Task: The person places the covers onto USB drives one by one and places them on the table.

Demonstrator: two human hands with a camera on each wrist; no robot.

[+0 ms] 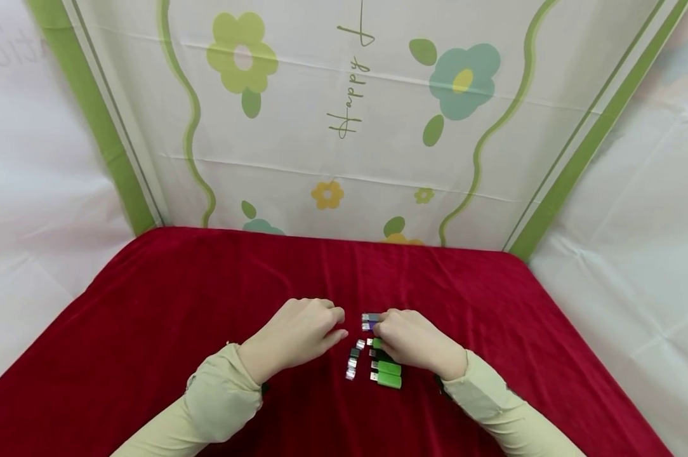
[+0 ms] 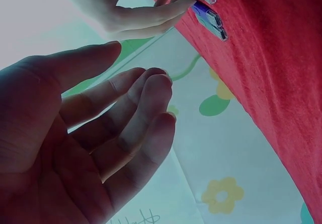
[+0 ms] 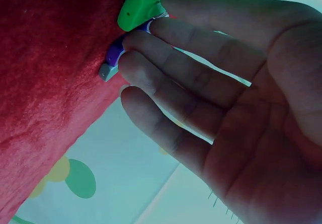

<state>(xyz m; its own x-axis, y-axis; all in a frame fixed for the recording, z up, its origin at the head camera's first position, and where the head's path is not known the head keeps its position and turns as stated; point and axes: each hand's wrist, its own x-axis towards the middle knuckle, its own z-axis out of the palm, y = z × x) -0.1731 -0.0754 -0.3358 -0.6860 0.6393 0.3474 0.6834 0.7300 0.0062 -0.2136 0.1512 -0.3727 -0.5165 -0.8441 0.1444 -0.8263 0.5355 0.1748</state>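
Note:
USB flash drives lie in a column on the red cloth, with their metal plugs facing left in the head view. My right hand is over the column. Its thumb and forefinger pinch a green USB flash drive, while the other fingers lie beside a purple drive and a grey drive. Below are a dark drive, partly covered by the hand, and two more green drives. My left hand hovers left of them, fingers loosely bent and holding nothing, as its palm shows.
Left of the drives, several small pieces form a short column: shiny silver ones and one dark piece. Red velvet cloth covers the table. White panels with printed flowers and green edges enclose its back and sides.

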